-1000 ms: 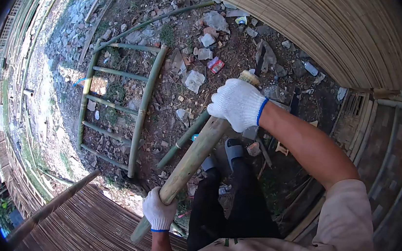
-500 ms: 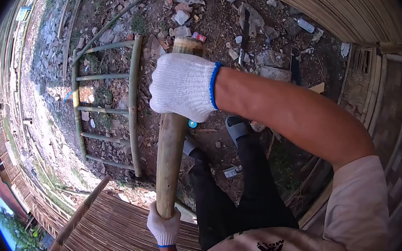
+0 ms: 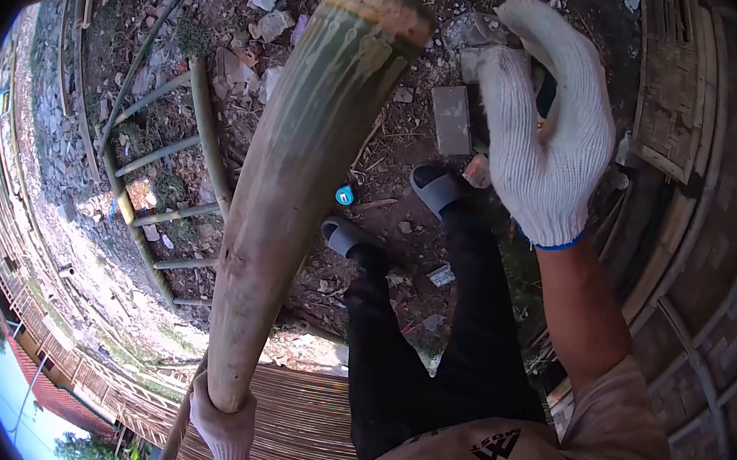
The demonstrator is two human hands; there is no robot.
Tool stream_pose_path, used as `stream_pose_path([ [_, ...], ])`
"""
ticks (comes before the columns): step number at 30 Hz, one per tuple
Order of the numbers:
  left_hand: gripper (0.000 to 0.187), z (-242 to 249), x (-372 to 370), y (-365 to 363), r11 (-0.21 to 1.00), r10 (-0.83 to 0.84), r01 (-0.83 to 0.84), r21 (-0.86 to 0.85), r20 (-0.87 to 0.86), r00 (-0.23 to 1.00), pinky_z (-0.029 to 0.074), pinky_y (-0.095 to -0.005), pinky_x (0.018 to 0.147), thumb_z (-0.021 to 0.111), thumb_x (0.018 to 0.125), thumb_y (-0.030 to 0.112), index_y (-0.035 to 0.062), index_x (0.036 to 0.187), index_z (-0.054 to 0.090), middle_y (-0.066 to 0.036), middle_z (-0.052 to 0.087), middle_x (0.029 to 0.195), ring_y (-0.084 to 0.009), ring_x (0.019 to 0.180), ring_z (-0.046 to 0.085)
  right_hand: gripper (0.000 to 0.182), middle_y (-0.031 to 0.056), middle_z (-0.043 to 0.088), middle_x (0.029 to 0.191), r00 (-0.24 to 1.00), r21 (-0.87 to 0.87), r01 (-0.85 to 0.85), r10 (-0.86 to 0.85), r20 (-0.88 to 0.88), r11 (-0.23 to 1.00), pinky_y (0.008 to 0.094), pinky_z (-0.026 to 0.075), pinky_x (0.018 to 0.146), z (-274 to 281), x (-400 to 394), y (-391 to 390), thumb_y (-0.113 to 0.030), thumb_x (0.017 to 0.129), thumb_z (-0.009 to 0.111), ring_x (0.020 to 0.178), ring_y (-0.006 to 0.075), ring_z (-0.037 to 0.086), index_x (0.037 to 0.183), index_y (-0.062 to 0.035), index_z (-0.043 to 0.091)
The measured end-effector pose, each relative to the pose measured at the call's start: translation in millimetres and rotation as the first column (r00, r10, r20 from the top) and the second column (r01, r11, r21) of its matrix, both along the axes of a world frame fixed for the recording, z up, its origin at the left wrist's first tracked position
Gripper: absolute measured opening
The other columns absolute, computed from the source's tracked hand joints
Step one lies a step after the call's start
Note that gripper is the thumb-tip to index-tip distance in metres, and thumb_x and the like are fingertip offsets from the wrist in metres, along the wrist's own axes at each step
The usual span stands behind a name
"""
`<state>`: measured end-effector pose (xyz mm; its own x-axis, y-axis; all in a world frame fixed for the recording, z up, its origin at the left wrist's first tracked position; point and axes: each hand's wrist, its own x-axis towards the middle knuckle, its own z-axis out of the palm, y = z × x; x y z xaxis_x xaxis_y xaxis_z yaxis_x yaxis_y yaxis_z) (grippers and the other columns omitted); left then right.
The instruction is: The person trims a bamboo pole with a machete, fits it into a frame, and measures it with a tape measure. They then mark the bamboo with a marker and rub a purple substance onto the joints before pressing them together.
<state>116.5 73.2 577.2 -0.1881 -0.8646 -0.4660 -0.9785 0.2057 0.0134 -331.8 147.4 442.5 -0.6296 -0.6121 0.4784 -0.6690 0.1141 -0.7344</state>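
Note:
A thick bamboo pole (image 3: 300,151), green and cut flat at its far end, slants up from the lower left in the head view. My left hand (image 3: 223,421), in a white knit glove, is wrapped round its lower, narrower end. To the right of the pole and apart from it, my right hand (image 3: 554,128) is raised in a matching glove. Its thumb and fingers are curved and spread, with nothing held between them. Part of the ground behind this hand is hidden.
A bamboo ladder-like frame (image 3: 161,154) lies on the left. By my sandals (image 3: 434,189) is a small round blue object (image 3: 344,195). A grey block (image 3: 451,120) and rubble lie ahead. Woven bamboo panels (image 3: 697,354) stand at right; a slatted bamboo surface (image 3: 309,412) is below.
My right hand has let go of the pole's upper part and moved right, opening. The pole's far end has risen closer to the camera, and my left hand has shifted left with it.

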Motion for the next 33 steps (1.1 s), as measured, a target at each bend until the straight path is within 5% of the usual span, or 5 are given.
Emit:
stream_pose_path([
  [14, 0.042, 4, 8, -60, 0.999, -0.025, 0.026, 0.029, -0.049, 0.998, 0.054, -0.0517, 0.075, 0.077, 0.071, 0.008, 0.0066, 0.111, 0.064, -0.022, 0.070, 0.093, -0.0454, 0.086, 0.068, 0.048, 0.0186, 0.069, 0.123, 0.877, 0.370, -0.008, 0.184, -0.444, 0.929, 0.0459, 0.052, 0.098, 55, 74, -173, -0.036, 0.103, 0.061, 0.114, 0.0321, 0.068, 0.135, -0.0009, 0.060],
  [16, 0.041, 0, 14, -60, 0.997, -0.056, 0.059, 0.047, -0.073, 0.996, 0.054, -0.0514, 0.075, 0.077, 0.071, 0.009, 0.0069, 0.110, 0.065, -0.021, 0.071, 0.093, -0.0444, 0.088, 0.068, 0.064, 0.0215, 0.066, 0.128, 0.883, 0.531, -0.074, 0.303, -0.359, 0.844, 0.0647, 0.027, 0.117, 67, 73, -174, -0.053, 0.108, 0.039, 0.120, 0.0403, 0.062, 0.154, -0.0092, 0.047],
  [24, 0.045, -13, 14, -63, 0.983, -0.180, 0.184, 0.001, -0.185, 0.966, 0.054, -0.0490, 0.081, 0.081, 0.069, 0.010, 0.0083, 0.111, 0.066, -0.018, 0.071, 0.095, -0.0432, 0.089, 0.068, 0.067, 0.0171, 0.063, 0.134, 0.822, 0.620, 0.099, 0.287, -0.492, 0.778, 0.0655, 0.031, 0.113, 38, 105, -176, -0.052, 0.104, 0.050, 0.123, 0.0359, 0.060, 0.152, -0.0055, 0.047],
  [29, 0.045, -18, 21, -61, 0.990, -0.138, 0.142, 0.005, -0.197, 0.971, 0.052, -0.0494, 0.078, 0.083, 0.065, 0.016, 0.0070, 0.105, 0.065, -0.015, 0.070, 0.091, -0.0401, 0.088, 0.068, 0.067, 0.0152, 0.064, 0.132, 0.787, 0.566, -0.098, 0.412, -0.459, 0.818, 0.0699, 0.030, 0.110, 68, 96, -190, -0.050, 0.104, 0.051, 0.127, 0.0347, 0.058, 0.152, -0.0038, 0.047],
  [33, 0.041, -24, 32, -56, 0.989, -0.147, 0.146, -0.023, -0.234, 0.961, 0.049, -0.0465, 0.077, 0.083, 0.068, 0.019, 0.0090, 0.105, 0.068, -0.012, 0.072, 0.092, -0.0358, 0.086, 0.069, 0.053, 0.0169, 0.071, 0.089, 0.832, 0.308, -0.175, 0.308, -0.462, 0.935, 0.0637, 0.040, 0.100, 91, 78, -182, -0.043, 0.104, 0.055, 0.088, 0.0425, 0.066, 0.136, -0.0003, 0.059],
])
